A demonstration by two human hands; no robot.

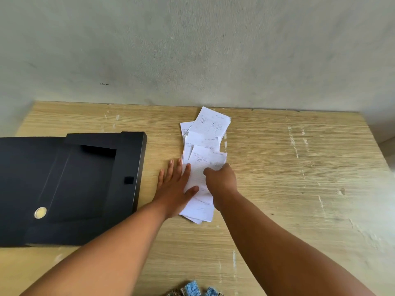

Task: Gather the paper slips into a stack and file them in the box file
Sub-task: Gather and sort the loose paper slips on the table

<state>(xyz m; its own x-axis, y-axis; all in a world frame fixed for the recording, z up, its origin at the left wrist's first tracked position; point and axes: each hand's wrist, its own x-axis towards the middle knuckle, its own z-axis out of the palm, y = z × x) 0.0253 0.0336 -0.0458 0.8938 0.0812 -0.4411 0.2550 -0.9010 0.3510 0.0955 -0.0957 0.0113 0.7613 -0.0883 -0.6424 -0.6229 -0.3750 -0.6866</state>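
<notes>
Several white paper slips [205,142] lie in a loose overlapping row on the wooden table [288,167], running from near the wall toward me. My left hand [175,186] lies flat with fingers spread, its thumb and palm edge pressing on the left side of the nearest slips. My right hand [221,181] is curled over the same slips, its fingers pinching the top sheet. The black box file [70,184] lies closed and flat on the table to the left, with a round metal ring on its cover.
A grey wall [192,50] rises right behind the table's far edge. The table's right edge runs diagonally at the far right. A bit of blue patterned fabric [192,289] shows at the bottom edge.
</notes>
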